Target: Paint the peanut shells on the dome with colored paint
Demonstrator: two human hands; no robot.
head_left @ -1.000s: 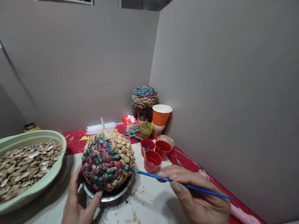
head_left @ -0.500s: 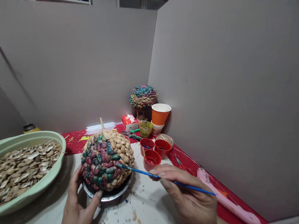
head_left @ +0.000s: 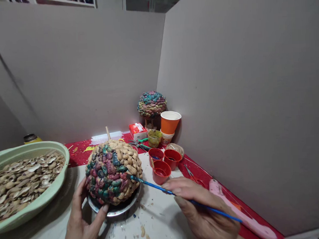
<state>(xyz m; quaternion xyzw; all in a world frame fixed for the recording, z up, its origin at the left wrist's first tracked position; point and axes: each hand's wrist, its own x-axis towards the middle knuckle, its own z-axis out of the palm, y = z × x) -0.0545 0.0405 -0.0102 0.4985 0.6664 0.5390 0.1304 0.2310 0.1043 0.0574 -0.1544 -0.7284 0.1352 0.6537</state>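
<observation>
A ball covered in peanut shells [head_left: 112,168] sits in a shallow metal bowl [head_left: 121,210]. Its left and front shells are painted purple, green and dark blue, while those at the top and right are bare tan. My left hand [head_left: 86,219] grips the ball and bowl from the left, thumb at the front; its other fingertips are partly hidden behind. Between the thumb and fingers of my right hand [head_left: 204,206] is a slim blue paintbrush [head_left: 154,186], its bristles touching shells on the ball's right front. Three red cups [head_left: 161,171] of paint stand just right of the ball.
A green basket [head_left: 63,174] of peanut shells stands at left. Behind the cups are an orange paper cup [head_left: 170,123], a painted shell ball [head_left: 151,104] and a red tissue pack [head_left: 138,130]. Scissors [head_left: 190,173] and a pink tool [head_left: 242,215] lie right, beside a grey partition [head_left: 241,94].
My right hand and the paintbrush have shifted slightly right and down, with the tip moving a little right across the shells. My left hand keeps its hold.
</observation>
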